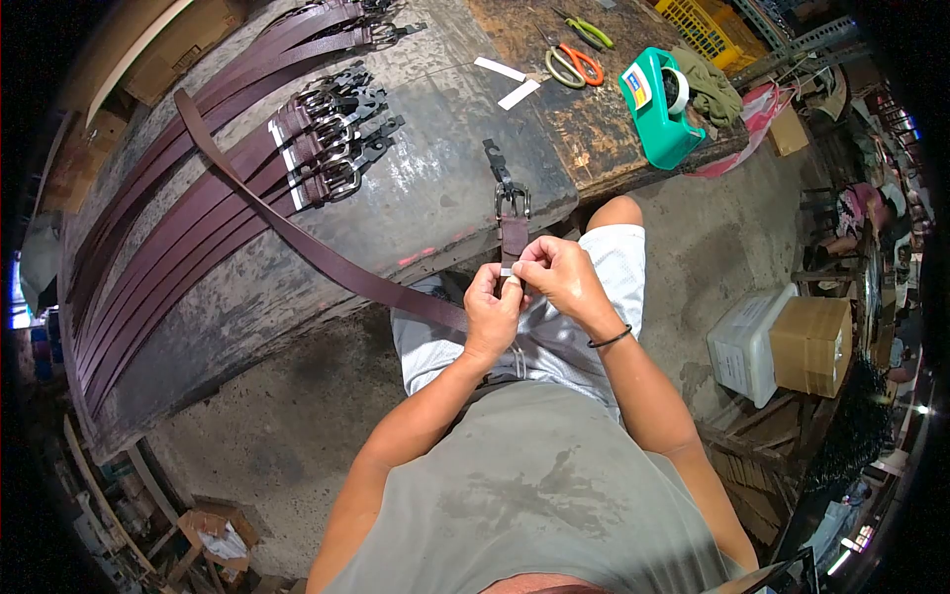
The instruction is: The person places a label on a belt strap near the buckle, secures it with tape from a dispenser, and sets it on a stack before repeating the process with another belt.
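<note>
Worn workbench (435, 188): belts (178, 198), scissors (574, 64), tape dispenser (658, 104).

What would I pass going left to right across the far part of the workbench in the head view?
Stack of brown belts → row of buckles → white strips → orange-handled scissors → green tape dispenser → olive cloth. Nearer, both hands hold one belt's buckle end.

A worn grey workbench (435, 188) stands on a stained concrete floor (693, 247). Beside it, a scuffed brown wooden tabletop (584, 119). Bright light glints at the right edge.
</note>
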Available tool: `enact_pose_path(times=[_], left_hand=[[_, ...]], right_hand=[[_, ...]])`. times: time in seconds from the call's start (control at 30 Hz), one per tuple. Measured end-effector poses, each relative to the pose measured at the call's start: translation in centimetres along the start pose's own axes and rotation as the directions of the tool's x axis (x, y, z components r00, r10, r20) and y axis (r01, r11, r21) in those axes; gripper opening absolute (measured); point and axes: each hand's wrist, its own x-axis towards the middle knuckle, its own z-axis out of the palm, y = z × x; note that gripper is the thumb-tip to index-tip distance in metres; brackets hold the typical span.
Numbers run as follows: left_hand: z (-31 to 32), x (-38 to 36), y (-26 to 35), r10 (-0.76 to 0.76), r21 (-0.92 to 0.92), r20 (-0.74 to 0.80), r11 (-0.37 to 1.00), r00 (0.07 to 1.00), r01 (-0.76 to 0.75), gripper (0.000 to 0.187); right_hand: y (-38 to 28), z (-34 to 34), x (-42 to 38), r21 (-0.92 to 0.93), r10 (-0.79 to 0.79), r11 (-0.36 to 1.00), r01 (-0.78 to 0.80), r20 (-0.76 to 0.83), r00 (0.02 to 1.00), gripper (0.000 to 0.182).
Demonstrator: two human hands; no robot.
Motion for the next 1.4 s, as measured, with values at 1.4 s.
enact_pose_path(times=[1.4], left_hand=[[-1.2,-0.1,1.4,-0.013,0.0,0.027,1.0,1.0,0.013,0.017]], right_hand=[[2.7,2.3,-0.3,0.408,-0.017,0.912,0.032,-0.041,0.999,0.017]])
